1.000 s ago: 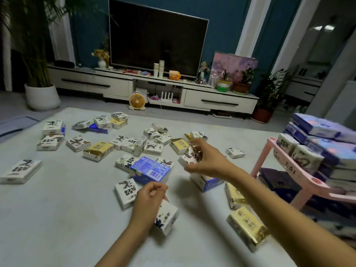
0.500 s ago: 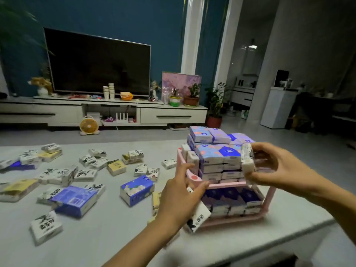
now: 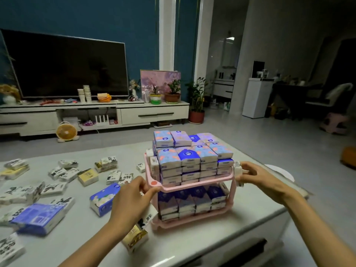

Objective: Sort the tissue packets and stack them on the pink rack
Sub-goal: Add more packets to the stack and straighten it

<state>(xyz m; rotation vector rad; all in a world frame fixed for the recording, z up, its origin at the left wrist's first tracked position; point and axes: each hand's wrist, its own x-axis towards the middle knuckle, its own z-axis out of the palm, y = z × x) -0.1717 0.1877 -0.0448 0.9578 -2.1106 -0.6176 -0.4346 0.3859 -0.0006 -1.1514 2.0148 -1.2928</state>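
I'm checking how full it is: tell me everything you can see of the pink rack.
The pink rack looks like plastic, with two tiers and a red dot at its front-left corner. It stands upright near the right end of the white table. Its upper tier holds layers of blue floral packets, its lower darker blue packets. The left hand grips its front-left corner; the right hand holds a white packet at its right side.

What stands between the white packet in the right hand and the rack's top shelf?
Stacked blue packets fill the pink rack's top shelf to its right end, where the right hand holds the white packet; no free slot shows there.
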